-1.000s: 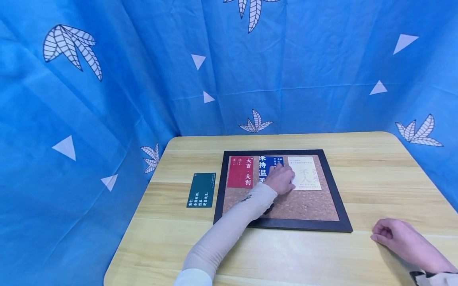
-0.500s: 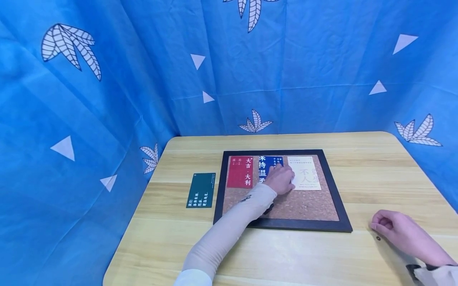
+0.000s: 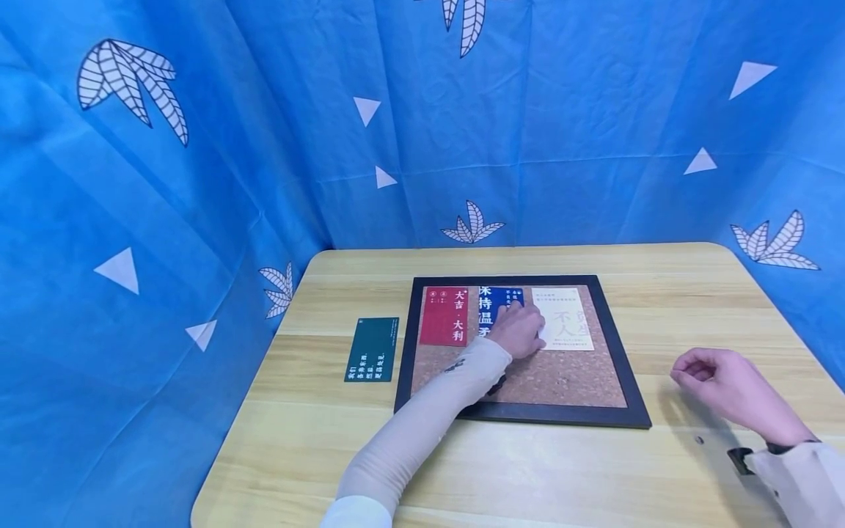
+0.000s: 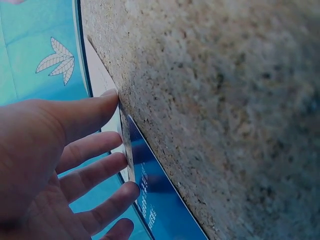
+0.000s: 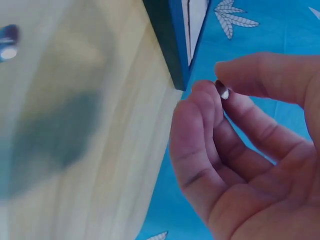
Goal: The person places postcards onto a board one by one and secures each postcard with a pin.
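Observation:
My left hand (image 3: 520, 330) reaches over the corkboard (image 3: 554, 381), its fingers rather straight. Its thumb touches the edge of the white card (image 4: 101, 77) in the left wrist view, and its other fingertips lie close to the blue card (image 4: 162, 200). The hand covers part of the blue card in the head view. Right of the board, my right hand (image 3: 722, 385) is raised above the table. Between thumb and fingers it pinches a small silvery thumbtack (image 5: 223, 91). A red card (image 3: 444, 317) lies on the board's left part.
A green card (image 3: 372, 350) lies on the wooden table (image 3: 297, 433), left of the black-framed board. Another small shiny tack (image 3: 699, 440) sits on the table below my right hand. A blue patterned curtain (image 3: 422, 132) hangs behind and beside the table.
My right hand has lifted from the tabletop and moved up and slightly left, uncovering the small tack beneath. The left hand and the cards have stayed in place.

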{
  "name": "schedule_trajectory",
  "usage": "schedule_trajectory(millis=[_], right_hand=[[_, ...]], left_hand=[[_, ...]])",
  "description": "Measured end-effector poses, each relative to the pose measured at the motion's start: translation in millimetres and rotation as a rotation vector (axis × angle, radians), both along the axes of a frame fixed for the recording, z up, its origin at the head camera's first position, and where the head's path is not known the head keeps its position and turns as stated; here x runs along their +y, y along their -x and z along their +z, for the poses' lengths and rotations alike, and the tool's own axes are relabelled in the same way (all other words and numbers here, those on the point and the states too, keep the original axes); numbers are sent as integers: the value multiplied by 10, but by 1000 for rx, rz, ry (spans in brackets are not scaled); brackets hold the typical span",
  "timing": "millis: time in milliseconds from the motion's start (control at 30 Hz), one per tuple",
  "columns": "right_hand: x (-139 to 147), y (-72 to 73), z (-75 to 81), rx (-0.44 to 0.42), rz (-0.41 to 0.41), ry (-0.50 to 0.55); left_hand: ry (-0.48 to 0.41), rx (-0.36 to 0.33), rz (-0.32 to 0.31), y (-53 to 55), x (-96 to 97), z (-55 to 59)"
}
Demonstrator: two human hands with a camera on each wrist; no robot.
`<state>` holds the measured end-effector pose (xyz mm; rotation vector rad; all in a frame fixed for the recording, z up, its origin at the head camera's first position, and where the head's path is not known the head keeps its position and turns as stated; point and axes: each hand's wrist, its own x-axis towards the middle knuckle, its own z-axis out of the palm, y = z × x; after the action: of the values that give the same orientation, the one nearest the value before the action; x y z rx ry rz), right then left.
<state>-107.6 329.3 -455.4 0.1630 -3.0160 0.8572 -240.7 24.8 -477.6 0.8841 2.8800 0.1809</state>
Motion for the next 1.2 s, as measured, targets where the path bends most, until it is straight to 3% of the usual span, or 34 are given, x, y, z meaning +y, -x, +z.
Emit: schedule_trajectory(millis=[200,433,1200], right_hand=[[-4,95,48,62,-3,11],[-14,173,126,42,-9,-8],[-36,374,267,157,4,30]], left_hand=[[5,-1,-5,-15,7,16],[0,2,-4,2,5,5],[-7,-6,2,0,-4,6]])
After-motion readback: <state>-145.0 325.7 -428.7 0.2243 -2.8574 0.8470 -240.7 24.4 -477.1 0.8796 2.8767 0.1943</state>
